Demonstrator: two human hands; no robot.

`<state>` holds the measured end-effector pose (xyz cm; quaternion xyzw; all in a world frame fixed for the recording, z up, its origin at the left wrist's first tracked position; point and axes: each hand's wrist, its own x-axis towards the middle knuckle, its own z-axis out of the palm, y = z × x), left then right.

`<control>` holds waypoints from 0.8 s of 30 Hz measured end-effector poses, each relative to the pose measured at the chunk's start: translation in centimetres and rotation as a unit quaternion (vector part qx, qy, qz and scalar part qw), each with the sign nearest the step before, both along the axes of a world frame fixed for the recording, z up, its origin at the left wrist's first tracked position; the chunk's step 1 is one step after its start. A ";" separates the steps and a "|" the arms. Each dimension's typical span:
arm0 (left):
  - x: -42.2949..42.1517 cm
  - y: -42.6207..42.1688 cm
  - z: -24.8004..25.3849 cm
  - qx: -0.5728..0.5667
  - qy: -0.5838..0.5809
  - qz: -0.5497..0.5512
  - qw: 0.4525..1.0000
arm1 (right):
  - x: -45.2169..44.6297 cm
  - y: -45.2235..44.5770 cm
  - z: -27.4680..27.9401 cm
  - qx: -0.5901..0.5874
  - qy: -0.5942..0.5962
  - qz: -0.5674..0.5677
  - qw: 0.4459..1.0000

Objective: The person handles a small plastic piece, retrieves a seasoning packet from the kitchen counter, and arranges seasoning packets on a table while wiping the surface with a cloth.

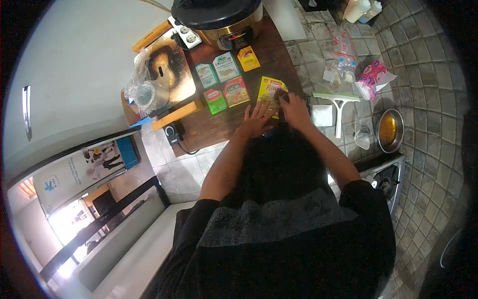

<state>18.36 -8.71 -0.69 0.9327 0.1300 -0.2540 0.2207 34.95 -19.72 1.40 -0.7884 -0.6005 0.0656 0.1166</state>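
Note:
A yellow seasoning packet (269, 85) with "Racik" printed on it lies on the brown wooden table (199, 130). My left hand (255, 121) rests on its lower left part, fingers spread and fairly flat. At the packet's right edge my right hand (296, 110) has its fingers curled together. Something dark shows by those fingertips; its kind cannot be made out. To the left lie several more packets: a red Saori packet (236, 91), a green and red packet (215, 101), a white and green packet (226, 67), a pale green packet (206, 75) and a small yellow sachet (248, 59).
A large black-lidded cooker (219, 20) stands at the table's back, near a white power strip (185, 33). On the tiled counter at right are a white squeegee (339, 102), a pink pack (372, 79) and a metal pan of oil (390, 130). A stove (386, 182) is below.

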 end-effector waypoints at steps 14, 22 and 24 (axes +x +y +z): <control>-0.2 -0.4 0.8 0.002 -0.037 0.026 0.999 | 1.3 0.4 0.5 -0.023 0.023 0.068 0.997; -2.6 -1.6 -1.1 0.084 -0.247 0.053 0.964 | 1.3 2.4 -0.1 0.016 0.005 -0.040 0.999; -3.3 -1.2 -0.4 0.080 -0.248 0.063 0.963 | 1.3 2.6 -0.1 0.020 -0.007 -0.039 0.999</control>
